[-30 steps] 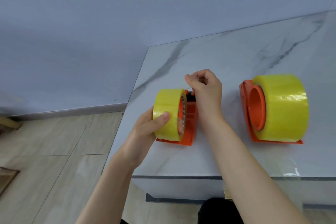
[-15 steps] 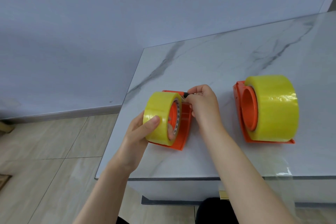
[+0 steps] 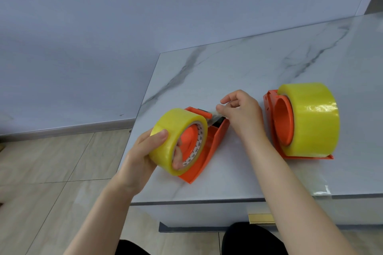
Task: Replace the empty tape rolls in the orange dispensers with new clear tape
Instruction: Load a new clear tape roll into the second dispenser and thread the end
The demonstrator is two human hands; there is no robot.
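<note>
The tape roll (image 3: pixel 179 140) sits on the hub of the near orange dispenser (image 3: pixel 209 149), at the front left part of the counter (image 3: pixel 238 72). My left hand (image 3: pixel 145 155) is wrapped around the roll, thumb on its outer face and fingertips curled inside the core, steadying it. My right hand (image 3: pixel 241 113) is nearly closed, thumb and forefinger pinching the free end of the clear tape (image 3: pixel 215 117) just over the dispenser's cutter end. The second dispenser (image 3: pixel 279 122) stands well apart to the right with its own full roll (image 3: pixel 313 118) already loaded.

I judge the risk to be the thin strip: if my pinch slackens it could snap back onto the roll or fold onto itself, and I would have to pick the end loose again. Pulling off-line could also lay it crooked across the blade, or tip the light dispenser.

Compared with half a second ago, my right hand has lifted slightly away from the cutter, drawing out a short visible length of tape, and the dispenser is angled a little more toward me.
</note>
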